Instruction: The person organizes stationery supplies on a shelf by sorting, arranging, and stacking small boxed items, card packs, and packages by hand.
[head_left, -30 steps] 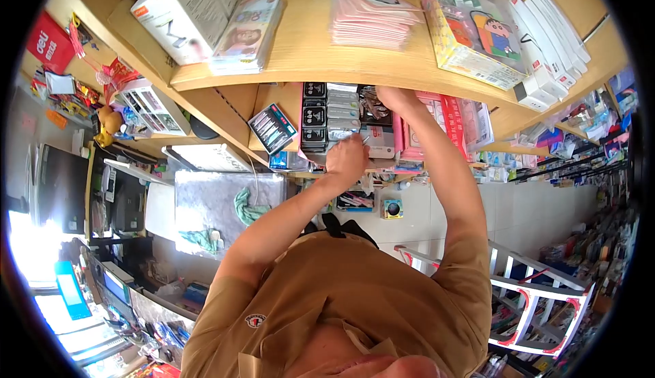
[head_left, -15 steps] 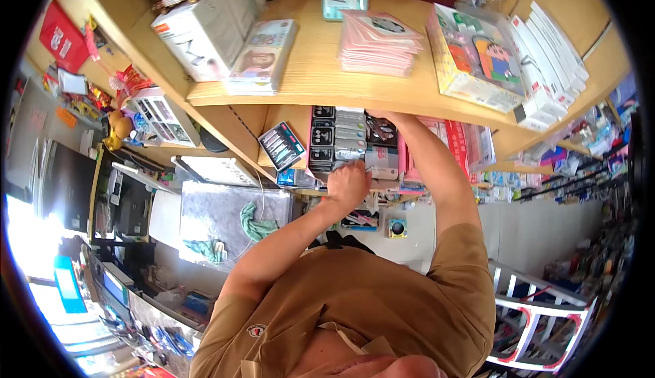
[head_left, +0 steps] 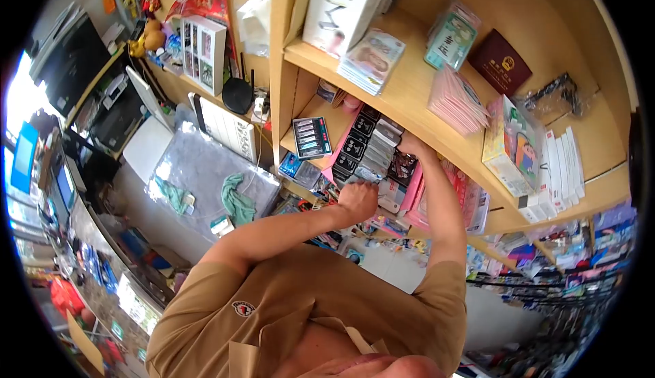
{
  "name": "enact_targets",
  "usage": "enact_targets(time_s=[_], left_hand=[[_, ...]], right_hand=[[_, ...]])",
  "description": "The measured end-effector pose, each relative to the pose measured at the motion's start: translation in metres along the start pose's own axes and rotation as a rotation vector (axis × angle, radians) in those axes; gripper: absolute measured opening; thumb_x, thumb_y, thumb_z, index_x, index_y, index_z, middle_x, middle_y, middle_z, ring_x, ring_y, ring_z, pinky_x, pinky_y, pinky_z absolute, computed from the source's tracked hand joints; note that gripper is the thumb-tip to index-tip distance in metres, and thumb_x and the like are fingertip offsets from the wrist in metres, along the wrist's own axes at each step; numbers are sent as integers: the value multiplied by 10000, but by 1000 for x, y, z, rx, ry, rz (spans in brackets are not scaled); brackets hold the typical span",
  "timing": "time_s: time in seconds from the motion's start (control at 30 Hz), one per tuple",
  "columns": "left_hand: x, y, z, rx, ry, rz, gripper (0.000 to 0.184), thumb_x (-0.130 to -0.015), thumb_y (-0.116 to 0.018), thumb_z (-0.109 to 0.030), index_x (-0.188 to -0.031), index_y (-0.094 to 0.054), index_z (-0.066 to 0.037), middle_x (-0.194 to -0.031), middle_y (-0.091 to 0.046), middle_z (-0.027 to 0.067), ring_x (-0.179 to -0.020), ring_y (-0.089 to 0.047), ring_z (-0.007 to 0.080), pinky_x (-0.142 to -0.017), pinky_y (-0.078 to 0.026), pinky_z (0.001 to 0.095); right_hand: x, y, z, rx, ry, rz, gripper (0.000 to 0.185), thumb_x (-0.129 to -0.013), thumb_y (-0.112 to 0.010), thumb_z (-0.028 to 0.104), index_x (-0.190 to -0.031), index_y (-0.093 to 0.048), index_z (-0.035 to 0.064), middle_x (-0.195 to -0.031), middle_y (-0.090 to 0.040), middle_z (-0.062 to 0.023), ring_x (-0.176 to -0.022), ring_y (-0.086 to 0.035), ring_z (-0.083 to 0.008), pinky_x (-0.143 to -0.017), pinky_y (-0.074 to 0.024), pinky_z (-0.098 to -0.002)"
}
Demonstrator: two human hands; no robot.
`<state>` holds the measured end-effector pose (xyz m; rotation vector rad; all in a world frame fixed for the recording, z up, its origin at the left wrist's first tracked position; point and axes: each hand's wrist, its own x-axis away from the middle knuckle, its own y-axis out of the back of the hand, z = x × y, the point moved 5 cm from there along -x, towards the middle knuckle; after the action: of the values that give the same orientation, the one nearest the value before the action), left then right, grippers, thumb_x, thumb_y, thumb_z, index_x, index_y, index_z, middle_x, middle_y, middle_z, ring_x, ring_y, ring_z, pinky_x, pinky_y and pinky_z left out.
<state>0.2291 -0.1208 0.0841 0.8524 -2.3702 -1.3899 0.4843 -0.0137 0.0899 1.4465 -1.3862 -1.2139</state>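
Note:
A pink-edged box (head_left: 332,172) on the lower shelf holds black packets (head_left: 355,147) and a row of grey-topped packets (head_left: 377,151). My left hand (head_left: 359,200) is at the box's near edge, fingers curled in at the front of the grey row; what they hold, if anything, is hidden. At the box's far right, my right hand (head_left: 412,144) reaches in beside dark packets (head_left: 401,166), its fingertips out of sight. A grey-white box (head_left: 391,195) lies between the two forearms. Left of the pink-edged box rests a black-framed pack (head_left: 312,138).
The upper shelf (head_left: 409,98) overhangs my right hand and bears pink cards (head_left: 457,102), a cartoon box (head_left: 512,147), white boxes (head_left: 565,170) and a dark red booklet (head_left: 500,62). Green cloths (head_left: 237,199) lie on a plastic-covered surface (head_left: 198,173) at left.
The camera view has turned, so the shelves now slant down to the right. Both hands remain at the pink-edged box, the left one near its front edge.

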Motion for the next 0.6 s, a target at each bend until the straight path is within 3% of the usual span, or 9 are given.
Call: enact_targets(time_s=[0.1,0.17,0.2,0.37,0.43,0.6], left_hand=[[-1,-2,0,-1,-35,-8,224,-882,-576,-153,-1011,-704,-22,-1029,-736,175,-1008,-718,326,-846,-582,433],[-1,0,0,-2,-22,35,229,-876,-582,-152,-1019,-705,-21,-1031,-740,177,-1007,-719,323,-847,-581,435],[-1,0,0,13,-23,45,229,-876,-582,-152,-1019,-705,-21,-1031,-740,177,-1007,-719,323,-847,-581,435],[0,-3,1,-2,-37,-13,215,-875,-576,-160,-981,-703,-22,-989,-740,178,-965,-724,326,-817,-584,446],[3,-5,1,9,-44,-57,208,-880,-567,-168,-947,-700,-22,-944,-740,173,-930,-725,330,-796,-585,454],[0,-9,4,-2,-34,-92,205,-884,-574,-185,-933,-707,-36,-961,-747,163,-920,-731,322,-791,-589,448]], right_hand=[[2,17,12,-187,24,31,358,-750,-710,269,-1019,-762,39,-965,-746,-254,-950,-721,-400,-897,-542,-452],[4,16,15,-486,-191,400,356,-858,-644,296,-1068,-745,26,-865,-749,-235,-739,-742,-361,-789,-572,-452],[4,8,15,-536,-134,395,366,-939,-578,309,-1096,-726,13,-872,-752,-228,-628,-736,-307,-691,-579,-438],[-22,-91,-35,-297,-65,382,330,-908,-619,281,-1037,-734,0,-796,-741,-217,-628,-740,-293,-663,-574,-434],[-16,-75,-28,-193,-60,430,274,-865,-645,249,-903,-753,1,-708,-727,-192,-634,-743,-284,-659,-577,-435],[-9,-61,-17,-256,-151,357,207,-820,-670,193,-820,-747,1,-653,-712,-167,-605,-731,-286,-634,-579,-427]])
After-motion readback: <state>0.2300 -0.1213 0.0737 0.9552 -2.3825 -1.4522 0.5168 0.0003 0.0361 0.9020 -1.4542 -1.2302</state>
